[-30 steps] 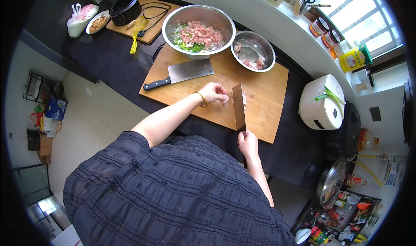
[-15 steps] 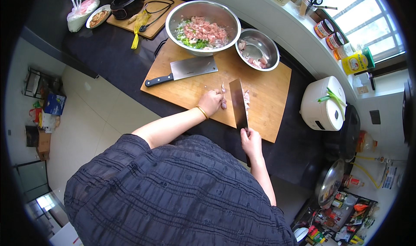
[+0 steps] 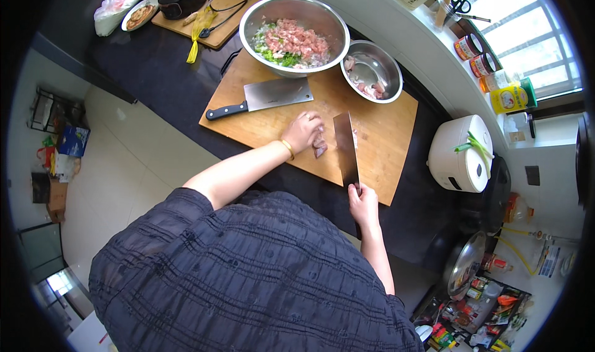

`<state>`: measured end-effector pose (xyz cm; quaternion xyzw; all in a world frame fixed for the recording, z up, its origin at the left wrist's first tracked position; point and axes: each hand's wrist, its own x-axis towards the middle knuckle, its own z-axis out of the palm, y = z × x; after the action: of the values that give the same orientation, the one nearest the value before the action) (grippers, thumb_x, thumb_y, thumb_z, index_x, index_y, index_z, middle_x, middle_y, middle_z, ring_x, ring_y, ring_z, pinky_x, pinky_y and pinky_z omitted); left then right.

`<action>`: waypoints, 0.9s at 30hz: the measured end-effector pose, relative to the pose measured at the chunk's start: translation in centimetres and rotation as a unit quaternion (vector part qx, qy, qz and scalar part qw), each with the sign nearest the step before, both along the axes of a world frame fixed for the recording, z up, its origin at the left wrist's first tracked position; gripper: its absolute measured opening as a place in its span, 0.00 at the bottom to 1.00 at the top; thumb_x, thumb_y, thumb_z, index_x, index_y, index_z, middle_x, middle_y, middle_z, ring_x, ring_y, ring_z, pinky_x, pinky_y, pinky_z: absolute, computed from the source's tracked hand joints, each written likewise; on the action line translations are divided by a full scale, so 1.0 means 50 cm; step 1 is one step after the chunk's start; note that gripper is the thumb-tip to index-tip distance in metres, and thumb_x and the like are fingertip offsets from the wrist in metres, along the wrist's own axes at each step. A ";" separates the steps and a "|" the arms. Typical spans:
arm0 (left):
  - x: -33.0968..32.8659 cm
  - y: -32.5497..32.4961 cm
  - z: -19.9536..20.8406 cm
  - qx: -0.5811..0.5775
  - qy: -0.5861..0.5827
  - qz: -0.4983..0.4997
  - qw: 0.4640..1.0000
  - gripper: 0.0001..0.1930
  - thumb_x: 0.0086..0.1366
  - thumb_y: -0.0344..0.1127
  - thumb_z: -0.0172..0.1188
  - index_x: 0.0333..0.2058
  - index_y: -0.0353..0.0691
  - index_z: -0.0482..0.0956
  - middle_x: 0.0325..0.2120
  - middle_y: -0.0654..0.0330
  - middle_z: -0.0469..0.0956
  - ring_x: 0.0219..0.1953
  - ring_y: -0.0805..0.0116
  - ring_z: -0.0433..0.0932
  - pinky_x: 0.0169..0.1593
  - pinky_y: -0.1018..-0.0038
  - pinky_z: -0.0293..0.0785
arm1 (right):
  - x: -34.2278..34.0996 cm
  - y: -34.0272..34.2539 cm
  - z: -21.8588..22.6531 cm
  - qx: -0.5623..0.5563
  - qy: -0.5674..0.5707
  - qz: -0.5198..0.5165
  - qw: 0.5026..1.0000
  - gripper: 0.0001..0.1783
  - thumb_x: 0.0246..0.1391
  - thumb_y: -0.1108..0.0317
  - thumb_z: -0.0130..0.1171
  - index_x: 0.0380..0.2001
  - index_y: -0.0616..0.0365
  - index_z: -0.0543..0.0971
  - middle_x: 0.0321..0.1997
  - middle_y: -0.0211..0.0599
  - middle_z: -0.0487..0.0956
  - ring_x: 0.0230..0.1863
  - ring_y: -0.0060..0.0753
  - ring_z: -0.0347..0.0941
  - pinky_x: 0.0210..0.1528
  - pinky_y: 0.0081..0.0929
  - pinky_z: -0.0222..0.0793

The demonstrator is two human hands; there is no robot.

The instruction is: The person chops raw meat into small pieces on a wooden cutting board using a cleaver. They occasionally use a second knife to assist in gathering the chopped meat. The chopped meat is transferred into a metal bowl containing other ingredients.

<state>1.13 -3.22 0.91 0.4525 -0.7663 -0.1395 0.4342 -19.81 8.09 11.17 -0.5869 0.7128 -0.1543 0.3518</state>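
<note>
My right hand (image 3: pixel 364 204) is closed round the handle of a cleaver (image 3: pixel 346 147). Its dark blade stands on edge over the right half of a wooden cutting board (image 3: pixel 384 147). Just left of the blade, my left hand (image 3: pixel 302 132) has its fingers curled down over a piece of raw meat (image 3: pixel 320 146), and the fingertips are partly hidden. A few small meat bits show beside the blade. A second cleaver (image 3: pixel 279 95), with a black riveted handle, lies flat on the board beyond my left hand.
Behind the board stand a large steel bowl (image 3: pixel 251 33) of minced meat and chopped greens and a smaller steel bowl (image 3: pixel 396 82) with meat pieces. To the right is a white rice cooker (image 3: pixel 449 150) with scallion on its lid. A smaller board (image 3: pixel 245 17) holds a black pot (image 3: pixel 181 0).
My left hand has moved a little farther from me along the board, and more of the meat shows under its fingers. The cleaver remains in my right hand, its blade slightly shifted.
</note>
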 end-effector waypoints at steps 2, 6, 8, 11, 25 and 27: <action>-0.002 -0.034 0.003 0.090 -0.119 -0.005 0.989 0.05 0.49 0.34 0.57 0.25 0.42 0.77 0.32 0.58 0.75 0.36 0.55 0.73 0.40 0.65 0.71 | -0.001 -0.002 -0.008 0.005 -0.009 -0.003 1.000 0.13 0.50 0.63 0.52 0.24 0.65 0.75 0.12 0.43 0.68 0.14 0.29 0.64 0.22 0.28 0.62; -0.004 -0.028 0.019 0.298 -0.206 -0.102 0.926 0.09 0.47 0.39 0.59 0.26 0.43 0.75 0.24 0.58 0.74 0.29 0.56 0.74 0.34 0.65 0.71 | 0.001 -0.003 -0.009 0.012 -0.007 0.001 1.000 0.13 0.49 0.64 0.51 0.23 0.65 0.75 0.12 0.45 0.68 0.14 0.33 0.66 0.22 0.29 0.62; 0.005 0.003 0.023 0.174 -0.084 -0.055 0.980 0.10 0.47 0.40 0.59 0.25 0.42 0.75 0.24 0.57 0.73 0.29 0.56 0.74 0.33 0.66 0.71 | 0.001 -0.003 -0.004 0.009 0.003 0.007 1.000 0.13 0.49 0.64 0.51 0.23 0.65 0.75 0.12 0.46 0.69 0.15 0.35 0.67 0.23 0.30 0.63; -0.012 0.050 0.034 0.059 -0.001 -0.009 0.998 0.11 0.47 0.41 0.61 0.24 0.41 0.74 0.25 0.57 0.72 0.28 0.58 0.73 0.32 0.69 0.71 | 0.003 -0.001 0.005 0.002 0.018 0.023 1.000 0.13 0.50 0.64 0.51 0.23 0.65 0.74 0.13 0.47 0.69 0.16 0.39 0.68 0.23 0.31 0.63; -0.033 0.067 -0.026 -0.099 -0.062 -0.019 0.993 0.03 0.47 0.32 0.59 0.20 0.42 0.75 0.24 0.64 0.74 0.29 0.67 0.73 0.32 0.73 0.72 | 0.004 -0.012 -0.006 -0.011 0.085 0.121 0.989 0.12 0.50 0.65 0.48 0.24 0.64 0.72 0.21 0.59 0.72 0.28 0.58 0.71 0.32 0.44 0.67; -0.034 0.066 -0.017 -0.111 -0.053 -0.009 0.992 0.03 0.47 0.33 0.59 0.19 0.42 0.75 0.23 0.64 0.74 0.28 0.67 0.73 0.30 0.73 0.72 | 0.006 -0.020 -0.003 -0.009 0.092 0.136 0.986 0.12 0.51 0.66 0.47 0.24 0.65 0.72 0.21 0.60 0.72 0.28 0.59 0.71 0.32 0.45 0.67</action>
<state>-0.59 0.08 0.03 0.4009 -0.8030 -0.0332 0.4397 -19.50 7.09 11.04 -0.6932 0.6543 -0.0565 0.2969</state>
